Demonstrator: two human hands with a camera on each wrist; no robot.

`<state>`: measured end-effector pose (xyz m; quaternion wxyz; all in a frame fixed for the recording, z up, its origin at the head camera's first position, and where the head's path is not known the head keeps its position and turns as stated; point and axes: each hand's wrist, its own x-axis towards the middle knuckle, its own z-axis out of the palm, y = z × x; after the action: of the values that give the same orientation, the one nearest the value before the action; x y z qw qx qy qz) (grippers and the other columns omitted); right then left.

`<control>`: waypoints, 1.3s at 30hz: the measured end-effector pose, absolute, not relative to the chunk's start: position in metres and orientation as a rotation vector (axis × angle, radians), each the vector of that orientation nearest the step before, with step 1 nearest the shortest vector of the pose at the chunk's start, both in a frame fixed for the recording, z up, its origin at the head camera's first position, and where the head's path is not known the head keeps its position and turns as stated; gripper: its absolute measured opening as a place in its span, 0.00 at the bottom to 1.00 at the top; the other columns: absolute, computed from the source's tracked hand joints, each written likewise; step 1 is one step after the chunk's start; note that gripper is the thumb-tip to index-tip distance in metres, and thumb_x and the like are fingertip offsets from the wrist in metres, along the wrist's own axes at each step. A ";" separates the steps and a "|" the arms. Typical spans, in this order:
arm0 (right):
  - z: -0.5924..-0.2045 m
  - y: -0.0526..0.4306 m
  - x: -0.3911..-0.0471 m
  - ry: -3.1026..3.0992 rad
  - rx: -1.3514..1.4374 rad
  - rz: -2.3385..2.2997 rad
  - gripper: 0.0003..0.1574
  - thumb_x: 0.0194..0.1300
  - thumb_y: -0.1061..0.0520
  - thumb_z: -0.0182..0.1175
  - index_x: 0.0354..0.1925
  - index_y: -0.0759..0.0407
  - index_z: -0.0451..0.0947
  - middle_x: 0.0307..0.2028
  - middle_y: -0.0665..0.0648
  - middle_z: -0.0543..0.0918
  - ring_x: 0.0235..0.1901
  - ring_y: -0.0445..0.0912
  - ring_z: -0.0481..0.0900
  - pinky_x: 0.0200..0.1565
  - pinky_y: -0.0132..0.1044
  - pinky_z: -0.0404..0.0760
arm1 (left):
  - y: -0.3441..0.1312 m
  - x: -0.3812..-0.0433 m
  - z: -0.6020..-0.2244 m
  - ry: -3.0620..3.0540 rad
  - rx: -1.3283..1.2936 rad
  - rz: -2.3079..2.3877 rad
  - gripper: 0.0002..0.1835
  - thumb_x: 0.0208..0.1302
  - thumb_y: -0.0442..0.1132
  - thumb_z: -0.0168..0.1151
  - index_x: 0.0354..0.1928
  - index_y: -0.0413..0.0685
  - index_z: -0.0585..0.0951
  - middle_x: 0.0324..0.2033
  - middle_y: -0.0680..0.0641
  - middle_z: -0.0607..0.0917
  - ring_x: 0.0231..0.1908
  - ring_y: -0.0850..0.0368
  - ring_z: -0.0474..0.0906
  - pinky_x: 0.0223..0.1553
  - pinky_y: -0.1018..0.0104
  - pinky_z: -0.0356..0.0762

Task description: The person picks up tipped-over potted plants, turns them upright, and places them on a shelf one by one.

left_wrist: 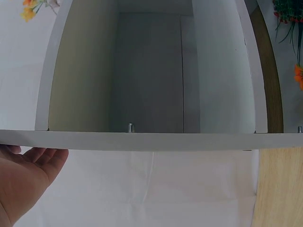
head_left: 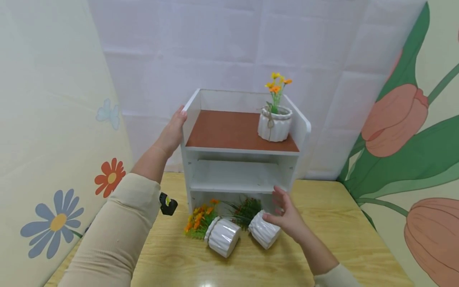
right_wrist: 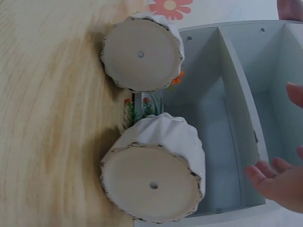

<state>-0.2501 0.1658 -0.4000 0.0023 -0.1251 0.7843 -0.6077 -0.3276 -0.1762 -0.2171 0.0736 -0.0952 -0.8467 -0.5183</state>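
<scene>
A small white shelf unit [head_left: 242, 151] with a brown top board stands on the wooden table. My left hand [head_left: 172, 133] touches the upper part of its left side panel; in the left wrist view the fingers [left_wrist: 53, 158] lie against the panel's outer face. My right hand [head_left: 288, 217] hovers in front of the unit with fingers spread, holding nothing. Just below it, a white fluted pot [head_left: 264, 230] with a dark green, red-dotted plant lies tipped over. To its left another white pot [head_left: 224, 237] with orange flowers [head_left: 201, 217] lies on its side.
A white pot [head_left: 275, 125] with yellow and orange flowers stands upright on the top board, at the right. The wooden table [head_left: 322, 243] extends around the unit. White cloth [head_left: 222, 48] hangs behind, with flower-printed sheets [head_left: 412, 159] at both sides.
</scene>
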 end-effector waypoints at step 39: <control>-0.453 0.153 -0.264 2.790 -0.278 -1.527 0.61 0.47 0.60 0.77 0.72 0.70 0.54 0.69 0.75 0.61 0.69 0.69 0.59 0.68 0.62 0.61 | -0.175 -0.329 -0.217 -2.535 -0.291 -1.551 0.34 0.75 0.61 0.19 0.78 0.61 0.35 0.78 0.43 0.43 0.77 0.40 0.39 0.70 0.30 0.40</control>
<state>-0.2641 0.1525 -0.4527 -0.0255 -0.0872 0.8736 -0.4781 -0.3291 -0.1751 -0.2171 0.0774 -0.0973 -0.8464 -0.5179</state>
